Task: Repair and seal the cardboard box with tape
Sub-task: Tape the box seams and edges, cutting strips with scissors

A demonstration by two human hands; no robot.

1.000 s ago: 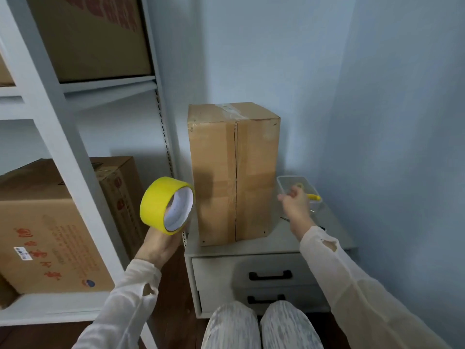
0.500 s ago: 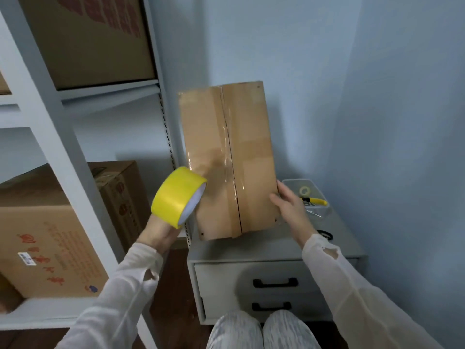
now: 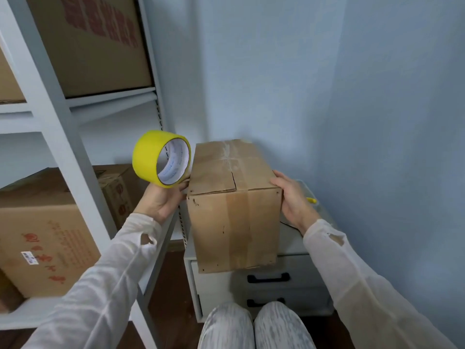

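A brown cardboard box point(image 3: 234, 222) lies on its side on the small white cabinet point(image 3: 292, 244), one end face turned toward me and overhanging the cabinet's front. Clear tape runs along its top seam, where the flaps gape a little. My right hand point(image 3: 293, 200) presses flat against the box's right side. My left hand point(image 3: 162, 200) holds a roll of yellow tape point(image 3: 161, 158) up beside the box's upper left edge, fingertips touching the box.
A white metal shelf rack point(image 3: 57, 137) with several cardboard cartons point(image 3: 42, 230) stands at the left. A clear plastic tray point(image 3: 310, 195) with a yellow-handled tool sits behind my right hand. The cabinet has two drawers with black handles point(image 3: 268, 278). My knees point(image 3: 254, 326) are below.
The box stood upright on the cabinet; it has been tipped toward me and now lies on its side. My right hand went from the tray to the box's right side; the tape roll came closer.
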